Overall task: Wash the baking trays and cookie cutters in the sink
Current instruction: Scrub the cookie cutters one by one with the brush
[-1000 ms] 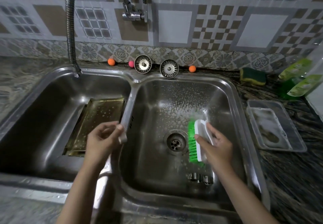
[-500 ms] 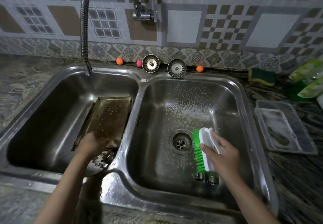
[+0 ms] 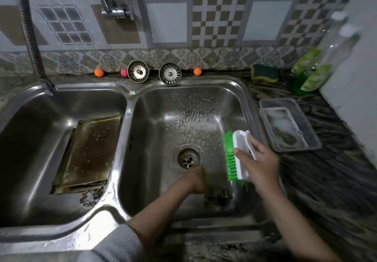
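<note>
My right hand (image 3: 258, 157) grips the brush (image 3: 236, 155), bristles ready; left hand (image 3: 196, 181) reaches the cookie cutters (image 3: 219, 194) at 6 o'clock of the drain (image 3: 188, 158) — grip unclear

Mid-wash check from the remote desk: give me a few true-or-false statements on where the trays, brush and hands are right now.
1. The brown metal baking trays lie in the left basin. True.
2. The right hand holds a yellow sponge. False: it grips the white scrub brush with green bristles; the yellow-green sponge sits on the counter.
3. The left hand reaches into the right basin toward the metal cookie cutters. True.
4. A strainer plugs the right basin's drain. False: the drain is open; both round steel strainers stand behind the sink.
</note>
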### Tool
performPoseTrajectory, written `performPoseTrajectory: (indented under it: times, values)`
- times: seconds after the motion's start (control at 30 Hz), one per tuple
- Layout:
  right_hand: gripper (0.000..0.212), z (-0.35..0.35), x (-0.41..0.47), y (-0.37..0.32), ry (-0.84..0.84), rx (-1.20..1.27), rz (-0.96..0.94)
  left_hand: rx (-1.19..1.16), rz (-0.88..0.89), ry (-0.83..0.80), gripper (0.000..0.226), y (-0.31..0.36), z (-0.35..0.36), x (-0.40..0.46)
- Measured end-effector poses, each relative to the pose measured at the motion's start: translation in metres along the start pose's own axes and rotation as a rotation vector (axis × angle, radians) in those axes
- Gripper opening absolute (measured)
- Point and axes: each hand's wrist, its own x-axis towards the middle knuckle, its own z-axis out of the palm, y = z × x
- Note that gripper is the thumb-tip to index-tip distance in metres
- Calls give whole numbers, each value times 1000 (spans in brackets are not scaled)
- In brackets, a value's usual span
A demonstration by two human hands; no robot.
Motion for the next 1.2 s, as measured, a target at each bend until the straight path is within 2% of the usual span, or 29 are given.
performPoseTrajectory:
  times: [0.07,0.17,0.3,0.5,0.6,0.7,0.8,1.0,1.2]
  values:
    - [61,-3,-1,-1,15,9,3,114,-23,-96,48,5,15,12]
    - [62,-10,0,-6,31,41,2,53,-68,-163,46,5,31,26]
    - [62,-21,6,-18,26,101,-19,103,59,-130,39,12,40,29]
    - [64,-53,38,-53,92,16,-149,-28,88,-80,30,16,21,33]
    - [62,-77,64,-70,166,-90,-216,-177,76,-18,48,8,9,35]
    - [60,-94,86,-73,192,-296,-252,-504,-16,-1,33,1,-2,33]
    - [61,-101,104,-60,105,-457,-210,-789,-75,-66,28,0,-10,32]
    - [61,-92,115,-34,-53,-640,-171,-1009,-21,-65,24,6,-12,27]
    - [61,-93,109,-46,31,-564,-234,-1024,59,54,18,9,-13,21]
